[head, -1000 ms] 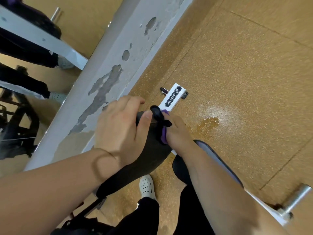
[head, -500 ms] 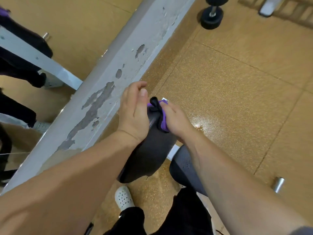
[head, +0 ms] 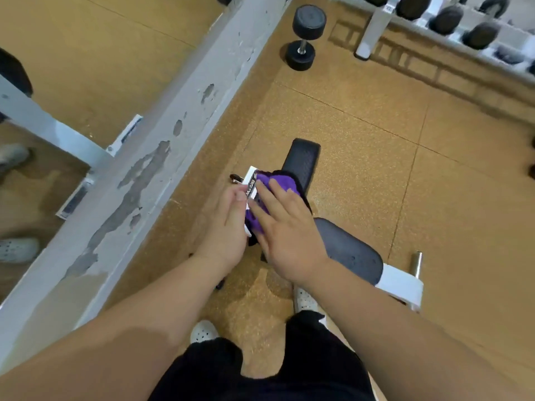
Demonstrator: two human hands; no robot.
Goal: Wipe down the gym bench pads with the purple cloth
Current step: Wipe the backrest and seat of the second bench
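The bench has two black pads: a small one (head: 303, 159) farther away and a larger one (head: 348, 251) closer on the right. Between them runs a white frame bar (head: 251, 180) with a black label. The purple cloth (head: 280, 183) lies bunched over the near end of the small pad and the bar. My right hand (head: 288, 237) presses flat on the cloth, fingers spread. My left hand (head: 228, 227) sits just left of it, fingers together against the white bar, apparently holding it.
A peeling grey-white ledge (head: 162, 134) runs diagonally on the left, with a mirror beyond it. A black dumbbell (head: 304, 36) stands on the cork floor ahead, next to a dumbbell rack (head: 463, 24) at top right. A chrome peg (head: 417, 261) sticks out at the bench's right end. My white shoes (head: 202, 332) are below.
Both hands have left the raised end of the pad. My right hand has gone from pinching the cloth to lying flat on it. The view has lifted, showing the dumbbell and rack.
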